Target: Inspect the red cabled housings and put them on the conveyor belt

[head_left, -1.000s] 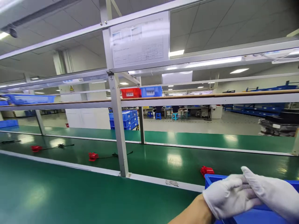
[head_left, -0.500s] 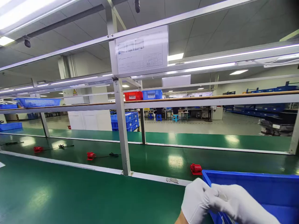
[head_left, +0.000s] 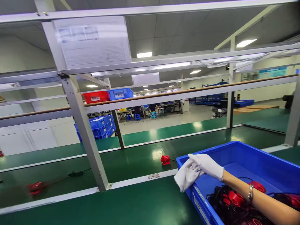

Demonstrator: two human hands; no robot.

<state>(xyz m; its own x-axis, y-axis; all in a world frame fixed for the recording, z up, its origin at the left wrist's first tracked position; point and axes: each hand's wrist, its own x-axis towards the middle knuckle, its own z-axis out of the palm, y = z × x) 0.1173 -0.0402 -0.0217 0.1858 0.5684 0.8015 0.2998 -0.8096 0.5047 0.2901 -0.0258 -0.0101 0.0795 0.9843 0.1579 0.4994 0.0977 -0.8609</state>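
My right hand [head_left: 207, 165], in a white glove with a bare forearm and a bracelet behind it, reaches in from the lower right over the left rim of a blue bin [head_left: 236, 146]. Its fingers are closed on a limp white cloth, perhaps a loose glove [head_left: 187, 176], that hangs over the bin's corner. Inside the bin lie several red parts [head_left: 235, 198] with tangled black cables [head_left: 217, 197]. My left hand is out of view. Just left of the bin, a red part [head_left: 165, 160] with a black cable rests on the dark green strip.
A grey post [head_left: 87, 140] rises from the white rail left of the bin. Another red part [head_left: 37, 187], blurred, lies at far left. Red [head_left: 95, 97] and blue [head_left: 120, 93] boxes stand on the shelf. Blue crates [head_left: 102, 127] are stacked behind; people sit in the background.
The view has swung right, showing more of the bin and its contents. My left hand has left the view. My right hand now holds the limp white cloth away from it.
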